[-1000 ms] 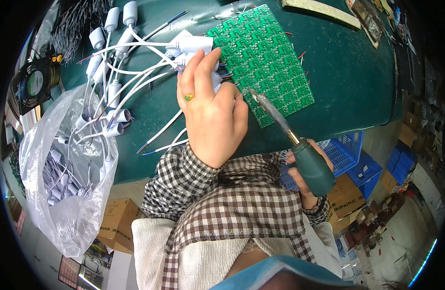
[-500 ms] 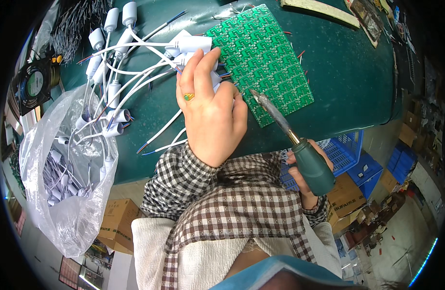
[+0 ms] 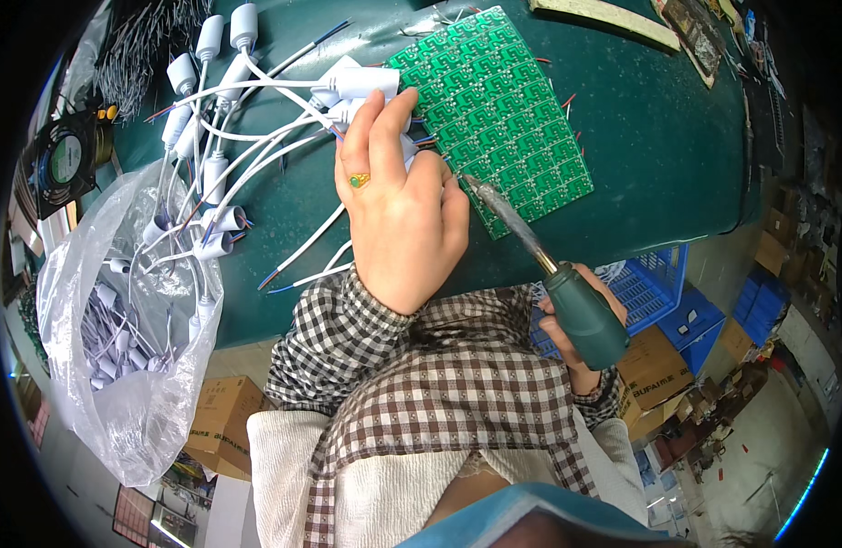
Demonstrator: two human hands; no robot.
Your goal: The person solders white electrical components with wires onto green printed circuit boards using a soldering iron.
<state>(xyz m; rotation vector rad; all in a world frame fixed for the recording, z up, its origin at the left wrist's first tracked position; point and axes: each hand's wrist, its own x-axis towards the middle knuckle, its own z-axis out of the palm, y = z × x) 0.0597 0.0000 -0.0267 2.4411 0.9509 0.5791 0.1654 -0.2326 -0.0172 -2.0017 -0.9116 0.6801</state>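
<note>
A: From the head camera, what was each hand doing?

B: The left hand (image 3: pixel 398 205) lay palm-down with its fingers spread over a white capsule-shaped part (image 3: pixel 366 82) and its wires, pinning them against the near left edge of the green circuit panel (image 3: pixel 494 114). The right hand (image 3: pixel 576 329) was clenched around the dark green handle of a soldering iron (image 3: pixel 549 269); its tip sat just beyond the left thumb, at the panel's near edge.

A: Was the tip touching the board?

B: It looked so, though the lens bends things there and I couldn't be sure.

A: Which step, then?

B: I'd judge a wire lead was being soldered to the panel. The next move called for a steady left hand while the joint set.

A: And beyond the left hand?

B: More white wired parts (image 3: pixel 211 119) lay to its left, beside a clear plastic bag (image 3: pixel 119 365).
</note>
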